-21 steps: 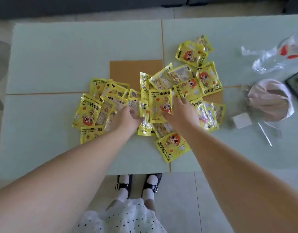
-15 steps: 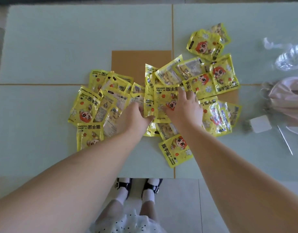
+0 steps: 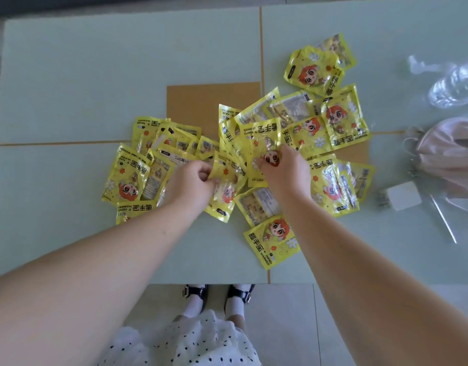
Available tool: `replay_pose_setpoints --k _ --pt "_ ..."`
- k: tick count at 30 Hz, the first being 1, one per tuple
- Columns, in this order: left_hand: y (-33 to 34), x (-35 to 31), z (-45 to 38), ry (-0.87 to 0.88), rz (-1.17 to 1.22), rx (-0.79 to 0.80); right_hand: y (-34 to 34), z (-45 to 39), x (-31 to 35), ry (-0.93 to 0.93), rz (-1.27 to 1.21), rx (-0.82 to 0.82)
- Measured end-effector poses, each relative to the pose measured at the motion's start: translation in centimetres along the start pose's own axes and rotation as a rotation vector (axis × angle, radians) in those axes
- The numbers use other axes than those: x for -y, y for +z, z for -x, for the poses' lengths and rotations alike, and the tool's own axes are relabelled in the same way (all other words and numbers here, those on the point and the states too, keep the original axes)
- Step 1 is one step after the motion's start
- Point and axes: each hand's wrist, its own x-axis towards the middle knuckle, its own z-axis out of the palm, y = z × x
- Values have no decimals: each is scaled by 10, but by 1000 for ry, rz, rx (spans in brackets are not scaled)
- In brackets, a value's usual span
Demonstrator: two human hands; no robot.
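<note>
Many yellow hand-warmer packets (image 3: 343, 122) lie heaped mid-counter (image 3: 69, 88). My left hand (image 3: 190, 180) pinches one packet (image 3: 225, 191) in its fingers by the edge; my right hand (image 3: 285, 173) curls its fingers onto a second packet (image 3: 259, 136). Light, crinkly, probably slippery film: sealed edges look the surest hold.

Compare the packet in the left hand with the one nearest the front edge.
The held packet is pinched by the left hand and buckled; the front packet lies flat, untouched. The held packet's print is partly hidden; the front packet's cartoon and lettering show plainly. Both are yellow hand-warmer packets.
</note>
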Motion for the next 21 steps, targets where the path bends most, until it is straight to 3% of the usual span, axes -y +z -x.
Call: replay_pose_setpoints --k 7,16,19,21 --pt "-40 -23 -5 -73 132 -28 -62 -15 -18 67 23 -116" --pt "-25 -60 -62 -254 304 -93 -95 -72 -16 -468 851 350" --pt "-16 -66 -82 -269 291 -101 -85 -85 -17 -558 983 402" --pt "-14 -70 -93 -286 265 -77 -80 -87 -21 -601 972 354"
